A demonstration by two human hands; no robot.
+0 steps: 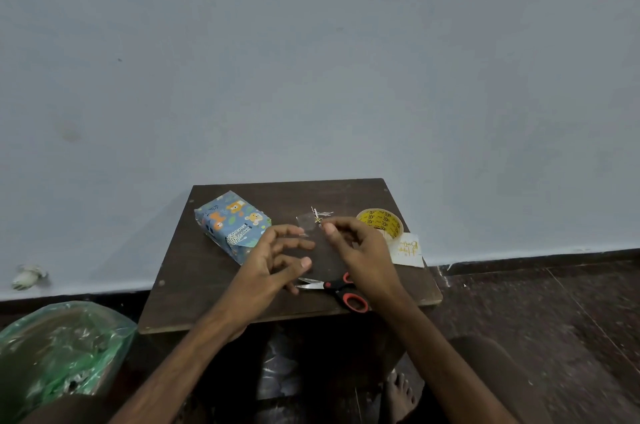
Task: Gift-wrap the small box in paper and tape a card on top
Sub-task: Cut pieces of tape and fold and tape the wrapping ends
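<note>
The small box (232,221), wrapped in blue animal-print paper, lies at the back left of the dark wooden table (194,285). A piece of clear tape (306,222) hangs above the table's middle, pinched at its right end by my right hand (360,250). My left hand (273,264) is beside it with fingers spread, its fingertips at the tape's lower left edge; whether they touch is unclear. The white card (408,250) with yellow lettering lies at the right edge, partly under my right hand.
A roll of tape (381,222) with a yellow core stands behind the card. Red-handled scissors (343,292) lie near the front edge under my hands. A green plastic bag (59,354) sits on the floor at left. The wall rises just behind the table.
</note>
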